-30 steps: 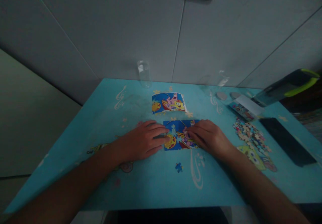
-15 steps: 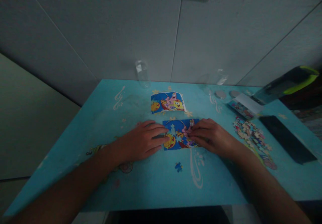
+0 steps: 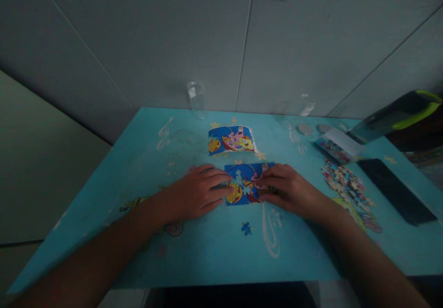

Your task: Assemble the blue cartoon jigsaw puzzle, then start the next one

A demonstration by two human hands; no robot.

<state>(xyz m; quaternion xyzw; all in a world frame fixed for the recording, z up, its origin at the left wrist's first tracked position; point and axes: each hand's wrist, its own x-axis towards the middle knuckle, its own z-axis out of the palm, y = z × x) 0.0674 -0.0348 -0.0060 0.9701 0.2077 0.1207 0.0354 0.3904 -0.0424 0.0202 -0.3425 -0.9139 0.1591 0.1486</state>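
Observation:
A small jigsaw puzzle (image 3: 254,172), mostly joined, lies on the table between my hands; gaps in its middle show the table through. My left hand (image 3: 204,191) rests flat with fingers spread, its fingertips at the puzzle's left edge. Over the right part lies my right hand (image 3: 285,189), fingers stretched and a little apart, fingertips touching the pieces and hiding that end. One loose blue puzzle piece (image 3: 246,228) lies below the puzzle. Behind it stands a reference picture card (image 3: 232,140) with the same cartoon scene.
At right are a heap of puzzle pieces (image 3: 346,183), a dark phone-like slab (image 3: 396,190), a picture packet (image 3: 334,148) and a dark bottle (image 3: 384,118). Clear jars (image 3: 197,100) stand by the wall, with round silver lids (image 3: 304,129) near the right one.
My right hand's lower fingers have shifted slightly left and down over the puzzle, covering more of its lower right. My left hand stays in place. The view has moved slightly.

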